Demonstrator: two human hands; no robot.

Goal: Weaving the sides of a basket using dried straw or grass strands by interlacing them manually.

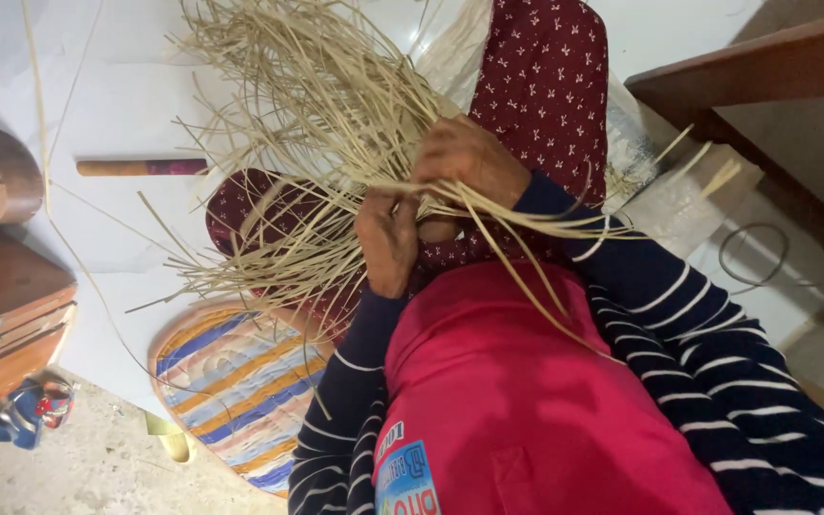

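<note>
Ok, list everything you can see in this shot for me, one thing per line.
strips: one loose bundle, too many to count, pale straw, fanning out from both hands across the middle
mat: one, striped blue, orange and white, on the floor lower left
stick: one, tan with a dark end, on the white floor upper left
ring: one, thin and dark, on the floor at right
wooden furniture: one piece, brown, upper right
wooden boards: brown, left edge
patterned cloth: dark red with small white marks, over the lap
red top: one, bottom centre
striped sleeves: two, navy with white lines
left hand: gripping the strips
right hand: gripping the strips
</note>
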